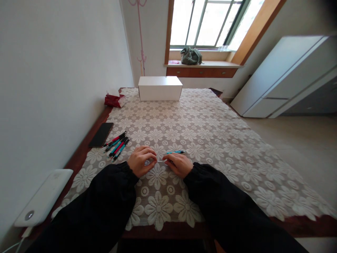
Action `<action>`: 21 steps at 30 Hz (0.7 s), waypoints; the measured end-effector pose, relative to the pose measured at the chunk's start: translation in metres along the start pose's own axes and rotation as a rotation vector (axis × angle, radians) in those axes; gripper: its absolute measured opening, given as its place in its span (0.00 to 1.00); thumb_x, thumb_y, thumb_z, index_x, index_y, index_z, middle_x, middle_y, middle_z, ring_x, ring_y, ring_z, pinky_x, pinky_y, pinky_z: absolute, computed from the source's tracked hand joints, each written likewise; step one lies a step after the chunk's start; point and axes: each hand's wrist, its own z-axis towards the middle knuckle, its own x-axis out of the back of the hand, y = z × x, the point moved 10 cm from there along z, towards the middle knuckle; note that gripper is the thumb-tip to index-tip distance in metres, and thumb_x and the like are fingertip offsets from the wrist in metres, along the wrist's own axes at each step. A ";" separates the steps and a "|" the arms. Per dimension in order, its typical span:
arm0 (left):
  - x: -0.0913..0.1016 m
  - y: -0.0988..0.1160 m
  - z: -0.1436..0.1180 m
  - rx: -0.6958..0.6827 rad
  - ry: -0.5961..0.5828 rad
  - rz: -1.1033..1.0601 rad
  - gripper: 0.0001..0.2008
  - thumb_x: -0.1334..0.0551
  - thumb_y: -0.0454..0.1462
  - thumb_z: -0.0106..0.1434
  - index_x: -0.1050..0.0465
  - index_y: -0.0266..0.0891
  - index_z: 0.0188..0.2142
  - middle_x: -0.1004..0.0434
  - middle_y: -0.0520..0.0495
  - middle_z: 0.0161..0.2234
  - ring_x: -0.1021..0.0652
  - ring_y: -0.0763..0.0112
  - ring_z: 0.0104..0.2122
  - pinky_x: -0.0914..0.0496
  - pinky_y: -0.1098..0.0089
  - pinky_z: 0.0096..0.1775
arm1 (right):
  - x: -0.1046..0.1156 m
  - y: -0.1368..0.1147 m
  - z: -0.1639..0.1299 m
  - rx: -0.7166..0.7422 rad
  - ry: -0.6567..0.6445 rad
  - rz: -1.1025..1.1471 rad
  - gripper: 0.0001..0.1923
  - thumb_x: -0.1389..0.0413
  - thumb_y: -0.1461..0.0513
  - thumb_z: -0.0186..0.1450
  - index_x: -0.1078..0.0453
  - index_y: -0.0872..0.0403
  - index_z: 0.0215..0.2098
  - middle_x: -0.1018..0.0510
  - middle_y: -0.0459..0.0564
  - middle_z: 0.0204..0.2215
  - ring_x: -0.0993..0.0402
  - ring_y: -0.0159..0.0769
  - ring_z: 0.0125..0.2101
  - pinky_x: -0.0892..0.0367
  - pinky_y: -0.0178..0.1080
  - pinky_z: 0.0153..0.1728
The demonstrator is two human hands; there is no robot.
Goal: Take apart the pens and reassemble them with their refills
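Observation:
Between my two hands runs a thin whitish stick [160,161], perhaps a pen refill; its exact kind is too small to tell. My left hand [142,160] pinches one end with thumb and fingertips. At the other end, the fingers of my right hand [179,163] are closed on it too. Just beyond the right fingers a light-blue pen [176,152] lies on the lace tablecloth [158,207], partly covered by that hand. To the left of my left hand, several red, black and teal pens [117,146] lie in a loose pile.
A black phone [101,135] lies at the table's left edge, with a red tissue pack [115,100] farther back. A white box [160,88] stands at the far end. At the near left is a white power strip-like device [43,196] with a cable.

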 end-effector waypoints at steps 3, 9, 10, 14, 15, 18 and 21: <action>-0.001 0.000 0.000 -0.006 -0.003 -0.003 0.03 0.35 0.37 0.65 0.22 0.45 0.34 0.17 0.49 0.40 0.22 0.61 0.47 0.29 0.58 0.52 | 0.000 -0.002 0.000 0.011 -0.007 0.004 0.10 0.51 0.63 0.73 0.27 0.50 0.44 0.18 0.51 0.37 0.22 0.38 0.39 0.29 0.38 0.42; 0.007 -0.010 0.001 0.085 0.047 0.015 0.06 0.38 0.40 0.68 0.23 0.44 0.42 0.17 0.46 0.42 0.22 0.60 0.48 0.29 0.56 0.53 | 0.008 0.003 0.001 -0.054 0.029 -0.032 0.08 0.50 0.62 0.73 0.28 0.50 0.40 0.20 0.50 0.34 0.23 0.37 0.36 0.30 0.37 0.41; 0.008 -0.015 0.000 0.122 0.053 0.032 0.07 0.39 0.39 0.68 0.23 0.43 0.43 0.18 0.46 0.43 0.22 0.59 0.48 0.29 0.56 0.53 | 0.009 0.005 0.001 -0.070 0.045 -0.041 0.08 0.50 0.62 0.73 0.28 0.51 0.40 0.20 0.50 0.34 0.24 0.37 0.36 0.31 0.37 0.41; 0.001 -0.030 -0.003 0.232 -0.012 0.118 0.14 0.36 0.36 0.63 0.23 0.43 0.48 0.19 0.44 0.48 0.24 0.55 0.51 0.30 0.53 0.54 | 0.016 0.010 -0.001 -0.133 0.105 -0.068 0.07 0.50 0.62 0.72 0.29 0.51 0.39 0.21 0.49 0.35 0.24 0.37 0.37 0.32 0.37 0.41; -0.002 -0.033 -0.004 0.240 -0.033 0.129 0.14 0.35 0.36 0.62 0.22 0.43 0.48 0.19 0.44 0.48 0.24 0.55 0.51 0.30 0.53 0.54 | 0.017 0.011 -0.002 -0.146 0.113 -0.076 0.07 0.49 0.62 0.72 0.30 0.50 0.38 0.21 0.49 0.35 0.24 0.37 0.36 0.32 0.37 0.41; -0.006 -0.036 -0.005 0.238 -0.052 0.121 0.08 0.35 0.36 0.62 0.20 0.44 0.42 0.19 0.46 0.46 0.24 0.56 0.49 0.30 0.53 0.53 | 0.018 0.014 -0.003 -0.183 0.117 -0.103 0.06 0.49 0.62 0.71 0.30 0.50 0.38 0.20 0.48 0.35 0.24 0.36 0.35 0.33 0.36 0.38; -0.006 -0.037 -0.005 0.229 -0.043 0.103 0.05 0.35 0.35 0.63 0.20 0.45 0.39 0.18 0.47 0.44 0.23 0.57 0.47 0.29 0.54 0.51 | 0.018 0.017 -0.004 -0.218 0.111 -0.126 0.05 0.48 0.63 0.71 0.31 0.50 0.38 0.20 0.48 0.35 0.24 0.36 0.33 0.35 0.36 0.35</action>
